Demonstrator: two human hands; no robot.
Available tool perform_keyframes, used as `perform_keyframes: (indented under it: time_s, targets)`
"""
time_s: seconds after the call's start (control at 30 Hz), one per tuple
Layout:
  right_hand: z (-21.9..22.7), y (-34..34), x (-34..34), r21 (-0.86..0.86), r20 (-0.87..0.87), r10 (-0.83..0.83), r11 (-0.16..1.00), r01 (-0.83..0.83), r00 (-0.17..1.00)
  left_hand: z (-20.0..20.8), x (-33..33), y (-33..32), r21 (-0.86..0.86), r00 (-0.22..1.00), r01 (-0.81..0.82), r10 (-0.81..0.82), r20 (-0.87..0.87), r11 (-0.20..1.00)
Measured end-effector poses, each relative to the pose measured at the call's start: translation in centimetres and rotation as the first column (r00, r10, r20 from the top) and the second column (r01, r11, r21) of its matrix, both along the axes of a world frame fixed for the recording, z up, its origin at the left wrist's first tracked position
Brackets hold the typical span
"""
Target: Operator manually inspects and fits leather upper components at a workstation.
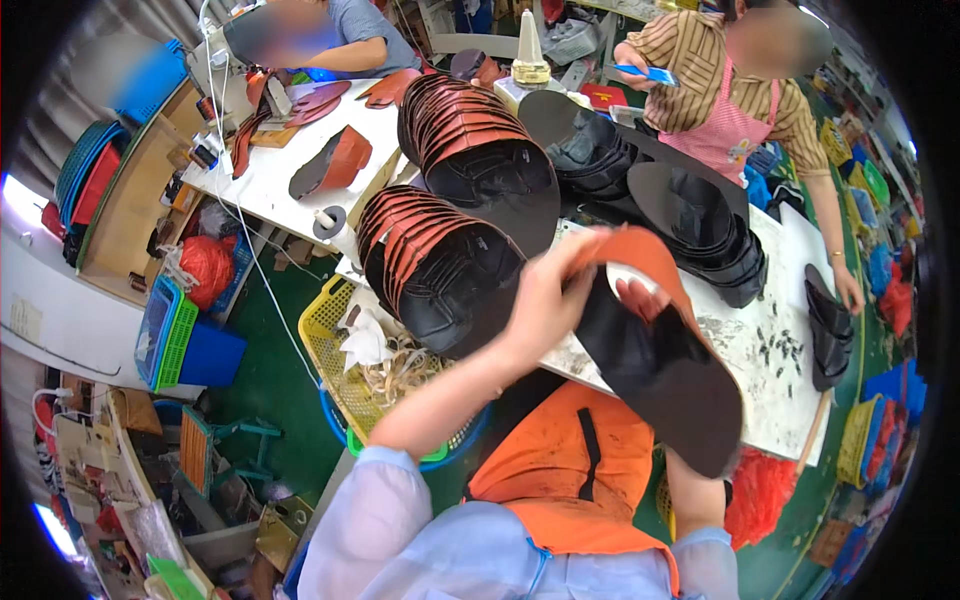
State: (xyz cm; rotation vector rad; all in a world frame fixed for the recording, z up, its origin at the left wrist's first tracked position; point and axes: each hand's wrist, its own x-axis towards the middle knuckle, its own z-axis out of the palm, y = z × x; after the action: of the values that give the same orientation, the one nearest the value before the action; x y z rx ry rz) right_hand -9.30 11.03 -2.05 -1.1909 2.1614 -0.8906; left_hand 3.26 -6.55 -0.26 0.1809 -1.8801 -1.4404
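In front of me I hold a shoe upper [690, 390], reddish-brown on the outside, with a black lining and a broad dark flat end pointing down to the right. My left hand [548, 305] pinches its curved brown edge, thumb and fingers closed. My right forearm passes beneath the piece; fingers of my right hand [642, 298] show through its opening, curled against the brown part, the rest hidden. Beside my left hand lie two overlapping rows of similar uppers, a nearer row [430, 260] and a farther row [480, 140].
Black uppers [700, 225] lie stacked on the white table [765, 385]. A yellow basket [325, 335] of scraps stands left of my arm. Across the table, a person in a pink apron [700, 145] holds a blue object [648, 75]. Another person [370, 40] sits at the far left.
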Motion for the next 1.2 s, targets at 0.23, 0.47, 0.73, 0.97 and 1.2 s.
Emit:
perform_keyframes:
  time_s: [0.23, 0.47, 0.73, 0.97, 1.2]
  targets:
    - [-4.7, 0.5, -0.8, -0.512, 0.849, 0.362, 0.741, 0.434, 0.385, 3.4, -6.5, -20.7, -0.750, 0.689, 0.072, 0.511, 0.514, 0.658]
    - [-4.6, -2.0, -0.3, -0.351, 0.257, 0.102, 0.936, -0.005, 0.961, 0.4, -7.4, -22.8, -0.998, 0.680, -0.059, 0.730, -0.062, -0.030]
    - [0.2, -18.7, -1.5, -0.645, -0.461, -0.095, 0.719, -0.259, 0.882, -2.0, -7.5, -26.0, -0.982, 0.783, -0.079, 0.620, 0.045, 0.171]
    - [-7.8, -27.5, -3.6, -0.278, -0.386, 0.261, 0.882, -0.382, 0.885, -5.2, -8.0, -25.6, -0.945, 0.790, -0.276, 0.602, -0.119, 0.175]
    - [-12.3, -26.3, -3.5, -0.158, -0.631, 0.300, 0.853, -0.497, 0.716, -2.3, -5.7, -23.6, -0.943, 0.764, -0.025, 0.615, 0.196, 0.332]
